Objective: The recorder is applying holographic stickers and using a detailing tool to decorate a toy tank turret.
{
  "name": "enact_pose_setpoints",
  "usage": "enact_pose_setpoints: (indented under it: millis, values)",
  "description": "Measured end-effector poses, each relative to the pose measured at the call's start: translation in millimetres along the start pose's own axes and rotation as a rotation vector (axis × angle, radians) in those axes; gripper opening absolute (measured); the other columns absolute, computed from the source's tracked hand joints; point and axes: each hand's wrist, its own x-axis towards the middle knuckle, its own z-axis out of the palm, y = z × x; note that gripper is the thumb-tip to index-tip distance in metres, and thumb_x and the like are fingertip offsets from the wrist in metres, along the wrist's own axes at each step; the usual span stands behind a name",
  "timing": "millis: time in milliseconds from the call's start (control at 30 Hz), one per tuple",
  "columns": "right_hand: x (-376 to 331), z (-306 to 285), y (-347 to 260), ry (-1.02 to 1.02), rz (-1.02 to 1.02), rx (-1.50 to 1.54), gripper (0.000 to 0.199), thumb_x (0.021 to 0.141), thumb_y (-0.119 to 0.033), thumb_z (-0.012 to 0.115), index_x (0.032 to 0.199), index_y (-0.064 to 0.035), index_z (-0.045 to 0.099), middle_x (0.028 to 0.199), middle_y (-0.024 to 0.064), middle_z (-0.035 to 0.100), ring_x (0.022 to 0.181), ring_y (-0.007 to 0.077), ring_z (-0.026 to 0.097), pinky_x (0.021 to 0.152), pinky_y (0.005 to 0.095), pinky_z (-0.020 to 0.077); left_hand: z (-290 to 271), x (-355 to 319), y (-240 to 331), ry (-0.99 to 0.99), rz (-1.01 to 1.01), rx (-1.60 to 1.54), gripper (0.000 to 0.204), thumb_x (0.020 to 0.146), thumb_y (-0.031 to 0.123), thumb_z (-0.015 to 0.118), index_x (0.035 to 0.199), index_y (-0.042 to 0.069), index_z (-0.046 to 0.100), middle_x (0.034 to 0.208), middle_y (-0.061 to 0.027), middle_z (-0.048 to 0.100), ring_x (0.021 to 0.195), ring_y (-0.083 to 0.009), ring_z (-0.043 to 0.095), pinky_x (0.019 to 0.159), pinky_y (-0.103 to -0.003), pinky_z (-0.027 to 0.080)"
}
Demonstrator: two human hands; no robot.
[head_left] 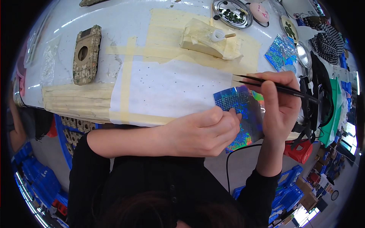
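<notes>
Head view: I'm watching the left hand (207, 131) clamping the holographic sticker sheet (251, 123), bodyward of black tweezers (288, 90), tips apart, which the right hand (280, 112) is pinching.

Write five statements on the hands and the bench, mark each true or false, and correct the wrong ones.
1. The right hand holds black tweezers. True.
2. The left hand rests on the camouflage toy part. False: its fingers are on the nearer shiny blue sheet.
3. The camouflage toy part lies left of the white sheet. True.
4. The round metal tray is empty. False: the tray holds small dark pieces.
5. The tweezers' tips point toward the picture's right. False: they point left.
</notes>
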Motion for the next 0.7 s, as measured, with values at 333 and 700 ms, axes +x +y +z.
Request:
enact_pose_setpoints:
  millis: [333, 700]
  values:
    - [-55.6, -69.8, -8.2, 0.422, -0.096, -0.676, 0.026, 0.11, -0.022, 0.041, 0.116, -0.0002, 0.055, 0.081, 0.0019, 0.047, 0.073, 0.0088, 0.045, 0.069, 0.0258, 0.0375, -1.6, 0.6, -0.7, -0.026, -0.01, -0.042, 0.024, 0.082, 0.014, 0.065, 0.104, 0.015, 0.075, 0.103, 0.0012, 0.071, 0.073, -0.0113, 0.046, 0.071, -0.03, 0.033]
    - [-53.4, -87.1, 4.8, 0.299, -0.142, -1.283, 0.021, 0.09, 0.002, 0.066, 0.109, -0.0058, 0.073, 0.09, 0.0087, 0.057, 0.082, 0.0223, 0.056, 0.07, 0.0327, 0.0454, 2.0, 5.4, 4.0, -0.043, -0.051, -0.06, 0.012, 0.085, 0.016, 0.068, 0.096, 0.014, 0.072, 0.114, 0.001, 0.073, 0.078, -0.0122, 0.045, 0.07, -0.029, 0.03]
